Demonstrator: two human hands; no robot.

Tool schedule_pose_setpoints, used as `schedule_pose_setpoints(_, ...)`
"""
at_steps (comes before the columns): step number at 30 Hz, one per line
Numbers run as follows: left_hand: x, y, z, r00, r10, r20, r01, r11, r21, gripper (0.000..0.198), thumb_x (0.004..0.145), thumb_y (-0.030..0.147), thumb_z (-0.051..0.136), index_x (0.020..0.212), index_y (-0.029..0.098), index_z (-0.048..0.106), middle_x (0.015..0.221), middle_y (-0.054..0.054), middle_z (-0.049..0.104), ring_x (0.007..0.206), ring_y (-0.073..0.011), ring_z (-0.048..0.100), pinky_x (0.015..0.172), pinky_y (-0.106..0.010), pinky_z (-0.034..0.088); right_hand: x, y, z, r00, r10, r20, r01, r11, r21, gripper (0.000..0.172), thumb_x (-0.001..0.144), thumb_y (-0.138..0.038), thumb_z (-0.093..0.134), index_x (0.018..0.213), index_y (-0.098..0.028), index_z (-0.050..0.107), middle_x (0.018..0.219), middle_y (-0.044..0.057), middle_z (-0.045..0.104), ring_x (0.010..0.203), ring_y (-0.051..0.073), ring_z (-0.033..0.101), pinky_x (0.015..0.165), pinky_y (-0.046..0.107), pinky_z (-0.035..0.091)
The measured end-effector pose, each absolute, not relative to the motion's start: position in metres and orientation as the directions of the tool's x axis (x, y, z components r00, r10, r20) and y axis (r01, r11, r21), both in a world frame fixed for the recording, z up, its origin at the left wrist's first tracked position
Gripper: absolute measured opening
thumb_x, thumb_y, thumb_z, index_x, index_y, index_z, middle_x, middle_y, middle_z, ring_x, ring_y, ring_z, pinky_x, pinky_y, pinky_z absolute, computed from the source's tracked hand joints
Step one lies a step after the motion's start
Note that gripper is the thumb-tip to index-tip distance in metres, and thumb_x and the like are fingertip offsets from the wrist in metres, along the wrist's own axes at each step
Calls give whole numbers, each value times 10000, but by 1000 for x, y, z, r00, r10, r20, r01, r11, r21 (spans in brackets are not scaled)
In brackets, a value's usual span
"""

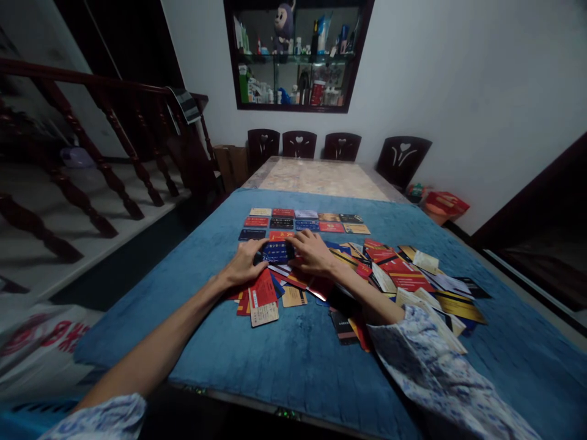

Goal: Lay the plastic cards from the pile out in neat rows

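Between my two hands is a dark blue bank card (277, 252), held level by its short ends above the loose cards. My left hand (245, 261) grips its left end, thumb and fingers closed on it. At the other end, my right hand (313, 252) pinches the card, its fingertips on the edge. Just beyond, bank cards lie in neat rows, among them a red card (331, 227) and a dark card (252, 234). Under and in front of my hands is a loose heap with a red card (263, 289) and a yellow card (294, 297).
A larger jumbled pile of cards (406, 278) spreads to the right, partly behind my right forearm. The blue cloth (192, 256) covers the near table. Several chairs (299, 144) stand at the far end. A wooden railing (114, 122) runs along the left, above a white plastic bag (41, 342).
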State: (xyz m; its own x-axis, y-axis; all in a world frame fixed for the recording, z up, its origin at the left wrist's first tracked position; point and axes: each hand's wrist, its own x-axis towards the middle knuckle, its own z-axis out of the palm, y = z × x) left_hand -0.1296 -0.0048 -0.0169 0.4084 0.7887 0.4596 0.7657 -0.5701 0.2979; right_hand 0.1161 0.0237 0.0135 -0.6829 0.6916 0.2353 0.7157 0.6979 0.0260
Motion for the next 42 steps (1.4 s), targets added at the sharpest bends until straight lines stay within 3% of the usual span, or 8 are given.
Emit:
schedule_pose_setpoints(6,-128,-7,-11,417,795,440,782,-561,273,511,825,220,644,1326,177,550,1131,-100,640,1063,-273,572,961,-466,442,117,24,16,-673,700,238,724,690,16,610,854,-415,691,1398,-202,515,1311,160,533,1182,310,403,900,417,381)
schedule_pose_setpoints(13,-126,-7,-11,405,804,436,793,-546,269,516,814,231,659,1321,209,564,1198,-95,569,1138,-286,521,990,-482,407,119,24,19,-679,695,235,720,694,26,595,844,-425,688,1374,-203,537,1318,157,513,1184,310,396,899,422,389)
schedule_pose_setpoints(32,-91,20,13,460,832,310,822,-531,206,468,807,235,649,1269,187,590,1240,-129,589,1180,-332,476,980,-557,353,149,46,30,-665,718,206,738,674,30,542,836,-489,694,1278,-184,618,1215,156,584,1146,314,444,902,436,428)
schedule_pose_setpoints(42,-58,53,31,446,866,226,868,-480,125,471,816,264,652,1279,200,592,1286,-130,568,1238,-332,433,996,-552,355,170,75,44,-607,781,147,794,602,85,520,837,-482,670,1272,-202,624,1316,158,546,1214,334,433,934,446,428)
